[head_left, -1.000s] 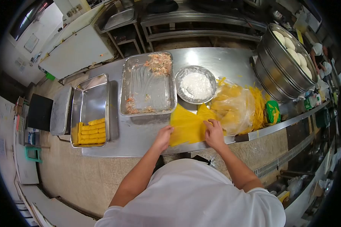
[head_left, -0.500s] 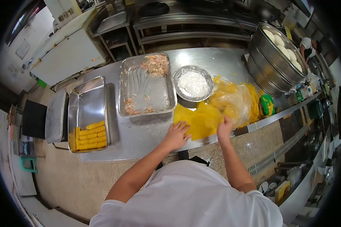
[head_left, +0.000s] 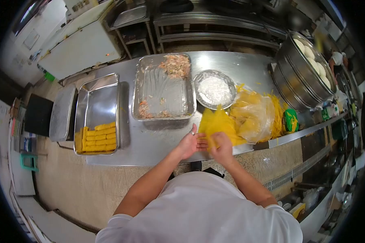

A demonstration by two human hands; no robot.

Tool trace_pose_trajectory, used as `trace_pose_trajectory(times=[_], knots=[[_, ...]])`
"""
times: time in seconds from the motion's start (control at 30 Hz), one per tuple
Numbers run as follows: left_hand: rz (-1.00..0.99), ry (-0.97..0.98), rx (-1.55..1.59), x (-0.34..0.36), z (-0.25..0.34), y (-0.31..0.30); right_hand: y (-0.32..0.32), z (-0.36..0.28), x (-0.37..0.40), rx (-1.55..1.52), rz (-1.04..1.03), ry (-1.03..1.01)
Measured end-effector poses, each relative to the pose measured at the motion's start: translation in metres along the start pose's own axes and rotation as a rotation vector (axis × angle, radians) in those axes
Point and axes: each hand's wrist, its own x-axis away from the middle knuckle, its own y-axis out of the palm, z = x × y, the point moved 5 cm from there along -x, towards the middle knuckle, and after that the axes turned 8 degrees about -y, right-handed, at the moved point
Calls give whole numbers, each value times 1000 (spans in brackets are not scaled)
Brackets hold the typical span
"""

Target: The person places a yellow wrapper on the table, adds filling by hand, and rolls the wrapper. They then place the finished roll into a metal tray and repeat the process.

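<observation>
Thin yellow sheets [head_left: 218,122] lie at the table's front edge, below a round metal bowl [head_left: 214,89] of white paste. My left hand [head_left: 189,144] is palm up at their left side, fingers spread, with nothing in it. Over their lower part is my right hand [head_left: 221,146], its fingers curled together and slightly blurred; what they pinch cannot be made out. More yellow sheets and strips under clear plastic [head_left: 253,117] lie to the right. A deep tray [head_left: 135,97] holds minced filling. Yellow rolls [head_left: 100,137] lie in rows in another tray [head_left: 118,103].
Stacked metal steamers [head_left: 297,77] with white buns stand at the table's right end, near a green packet [head_left: 291,120]. Left of the table is a flat grey tray [head_left: 62,115]. A white freezer [head_left: 79,50] stands at the back left. A person [head_left: 337,58] is far right.
My right hand has moved left, toward my left hand, off the right edge of the sheets. My left hand has turned palm up and left the sheet. The view has shifted slightly.
</observation>
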Motion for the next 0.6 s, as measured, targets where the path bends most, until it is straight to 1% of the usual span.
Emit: trace_pose_trajectory(times=[0.1, 0.13, 0.23, 0.3, 0.33, 0.43, 0.5, 0.53, 0.6], knots=[[359, 199, -232, 41, 9, -23, 48, -26, 10, -51, -191, -140], [495, 259, -330, 54, 11, -37, 59, -28, 11, -62, -227, -172], [766, 328, -376, 101, 12, -69, 84, -38, 14, -102, -358, -244], [781, 432, -379, 129, 12, -89, 95, -42, 15, -133, -480, -262], [786, 484, -380, 140, 12, -96, 98, -36, 16, -197, -472, -171], [737, 541, -256, 162, 6, -107, 116, -20, 16, -355, -436, 115], [716, 498, -230, 170, 3, -105, 132, -9, 5, -421, -392, 326], [704, 475, -219, 174, 2, -102, 141, -15, -2, -449, -398, 362], [672, 471, -187, 177, 1, -97, 168, -16, -6, -649, -584, 509]])
